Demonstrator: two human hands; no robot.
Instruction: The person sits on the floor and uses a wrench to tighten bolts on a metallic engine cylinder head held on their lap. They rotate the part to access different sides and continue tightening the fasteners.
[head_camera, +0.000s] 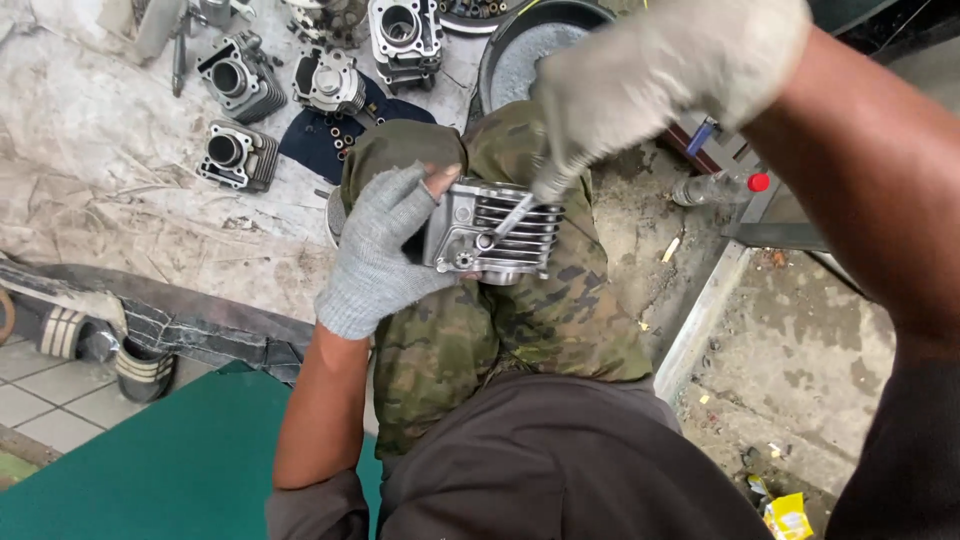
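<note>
- Left hand (385, 250), in a grey knit glove with one fingertip worn through, is clamped around the 9 o'clock end of the finned silver aluminium engine cylinder block (495, 235); block rests on the knees, over the camouflage-pattern trousers (560, 320).
- Right hand (650, 75), in a pale grey glove, is clenched on the slim steel ring spanner (505, 222); the spanner's ring end sits on a fastener on the block face, shaft running up toward 1 o'clock.
- Risk, judged: block is braced only by one hand and the lap. A hard pull could slip the ring off the fastener, rounding it or driving knuckles into the fins; the block could also roll off the knees.
- Surroundings: more bare finned cylinders (238, 155) lie on the crumpled grey sheet (100, 130) at 10–11 o'clock.
- Packages: clear plastic bottle with red cap (722, 187) lies at 3 o'clock; crumpled yellow wrapper (788, 515) on the floor at 5 o'clock. Print unreadable.
</note>
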